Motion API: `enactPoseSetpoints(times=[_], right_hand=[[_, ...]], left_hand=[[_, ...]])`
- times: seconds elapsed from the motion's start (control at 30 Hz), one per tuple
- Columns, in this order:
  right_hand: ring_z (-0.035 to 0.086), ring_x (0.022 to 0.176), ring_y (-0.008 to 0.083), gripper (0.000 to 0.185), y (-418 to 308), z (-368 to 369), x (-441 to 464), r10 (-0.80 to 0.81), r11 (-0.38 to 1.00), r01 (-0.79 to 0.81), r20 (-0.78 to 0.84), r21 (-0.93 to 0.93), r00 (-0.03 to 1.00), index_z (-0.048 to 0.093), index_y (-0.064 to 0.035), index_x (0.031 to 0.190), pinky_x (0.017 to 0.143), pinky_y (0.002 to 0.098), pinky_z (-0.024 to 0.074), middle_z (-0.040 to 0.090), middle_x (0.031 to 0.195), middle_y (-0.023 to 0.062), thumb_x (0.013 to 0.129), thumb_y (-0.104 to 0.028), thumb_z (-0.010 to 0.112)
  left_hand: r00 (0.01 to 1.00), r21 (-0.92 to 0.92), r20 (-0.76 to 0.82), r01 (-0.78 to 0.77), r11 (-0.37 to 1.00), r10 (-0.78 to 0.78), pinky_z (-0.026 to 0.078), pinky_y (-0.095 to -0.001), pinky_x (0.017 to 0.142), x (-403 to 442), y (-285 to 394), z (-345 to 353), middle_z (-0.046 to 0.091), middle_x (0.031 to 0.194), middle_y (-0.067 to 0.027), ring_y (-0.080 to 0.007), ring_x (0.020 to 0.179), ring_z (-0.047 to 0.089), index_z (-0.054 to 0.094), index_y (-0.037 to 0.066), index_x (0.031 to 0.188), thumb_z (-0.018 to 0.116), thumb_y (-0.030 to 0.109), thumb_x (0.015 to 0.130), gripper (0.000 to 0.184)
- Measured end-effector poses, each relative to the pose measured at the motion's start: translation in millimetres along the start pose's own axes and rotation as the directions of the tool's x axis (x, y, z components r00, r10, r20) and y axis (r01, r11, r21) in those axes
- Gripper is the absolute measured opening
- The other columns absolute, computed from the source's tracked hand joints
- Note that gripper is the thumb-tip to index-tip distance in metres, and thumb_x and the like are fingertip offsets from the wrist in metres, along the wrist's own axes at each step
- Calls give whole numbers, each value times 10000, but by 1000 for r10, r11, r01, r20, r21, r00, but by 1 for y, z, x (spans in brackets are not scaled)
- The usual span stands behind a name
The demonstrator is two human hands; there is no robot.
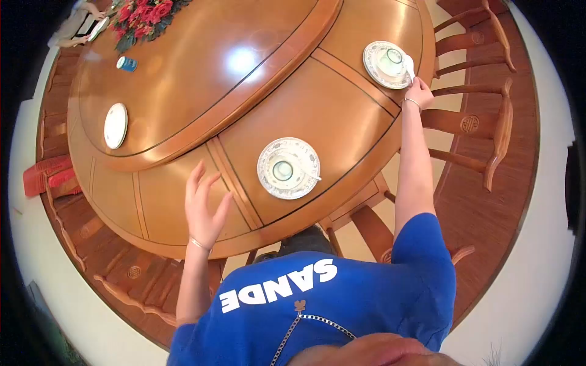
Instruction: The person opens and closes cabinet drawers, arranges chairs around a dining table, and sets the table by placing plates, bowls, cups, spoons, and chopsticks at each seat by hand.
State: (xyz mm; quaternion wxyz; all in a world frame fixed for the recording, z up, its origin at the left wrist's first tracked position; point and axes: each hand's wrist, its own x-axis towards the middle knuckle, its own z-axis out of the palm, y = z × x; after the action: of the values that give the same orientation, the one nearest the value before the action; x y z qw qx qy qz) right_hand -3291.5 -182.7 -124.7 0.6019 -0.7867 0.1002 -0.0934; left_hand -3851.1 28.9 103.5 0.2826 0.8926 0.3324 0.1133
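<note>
My right hand (419, 93) pinches the handle of a white spoon (409, 66) at the right edge of a patterned plate (372, 56). On that plate stands a bowl with a clear glass (394, 56). My left hand (205, 204) is raised near the table's front edge, fingers apart and holding nothing. To its right is a second patterned plate (293, 191), with a bowl, a glass (282, 171) and a white spoon (311, 175) on it.
The round wooden table (329, 104) has a raised centre with a white plate (115, 125), a blue can (126, 63) and red flowers (143, 18). Wooden chairs (470, 124) surround it. Another person's hands (82, 40) hold something white at the far left.
</note>
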Motion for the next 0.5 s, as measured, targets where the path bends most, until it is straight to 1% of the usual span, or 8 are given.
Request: enactPoseSetpoints(times=[0.03,0.07,0.2,0.23,0.3,0.33,0.37,0.5], right_hand=[[666,678,162,215,11,3,-2,1,999,0,13,-36,1000,701,40,1015,586,276,520,707,849,112,859,-107,693],[668,700,185,242,-28,-2,-37,-31,994,28,-25,-107,999,718,-3,1040,656,317,527,725,920,121,841,-142,714],[687,775,210,244,-2,10,-31,-52,981,43,-44,-188,998,742,-4,976,752,329,527,732,897,148,769,-133,762],[687,775,210,244,17,15,-15,-53,983,45,-38,-178,998,742,-4,976,752,329,527,732,897,148,769,-133,762],[689,777,207,280,54,25,6,9,1000,-8,60,-7,998,744,-14,982,746,323,528,732,894,145,728,-122,791],[653,639,169,287,34,14,-9,-5,995,17,125,-100,992,710,-17,1063,487,245,502,710,879,115,781,-46,754],[630,584,156,291,8,2,-32,170,985,-166,208,-39,963,701,-10,1075,466,266,491,704,863,101,790,-55,742],[584,548,174,167,14,-23,-11,52,922,130,449,-364,892,698,-21,939,471,337,470,675,776,84,781,-60,735]], left_hand=[[1000,9,-3,1,1000,-1,400,-419,1036,-20,-5,-10,455,1387,-200,-346,1255,486,621,16,1128,718,84,786,361],[997,18,-37,66,998,-65,403,-428,1031,-39,-10,-19,451,1388,-208,-364,1252,484,616,15,1122,717,83,785,358],[971,86,-158,197,977,-181,403,-436,1026,-109,-21,-49,454,1386,-213,-375,1253,478,612,15,1115,706,78,789,345],[969,90,-169,198,976,-181,403,-436,1026,-127,-22,-52,454,1386,-213,-375,1253,478,612,15,1115,706,78,789,345],[947,82,-238,242,967,-216,401,-436,1023,-162,-22,-61,465,1378,-212,-370,1248,481,612,18,1112,696,77,794,334],[946,100,-235,252,962,-223,393,-433,1028,-181,-21,-67,473,1374,-210,-361,1247,479,612,19,1114,693,80,796,334],[944,106,-244,255,961,-223,393,-433,1028,-200,-19,-72,473,1374,-210,-361,1247,479,612,19,1114,693,80,796,334],[947,171,-285,201,964,-147,378,-431,1040,-287,-12,-84,466,1386,-205,-352,1258,466,611,15,1131,691,79,799,348]])
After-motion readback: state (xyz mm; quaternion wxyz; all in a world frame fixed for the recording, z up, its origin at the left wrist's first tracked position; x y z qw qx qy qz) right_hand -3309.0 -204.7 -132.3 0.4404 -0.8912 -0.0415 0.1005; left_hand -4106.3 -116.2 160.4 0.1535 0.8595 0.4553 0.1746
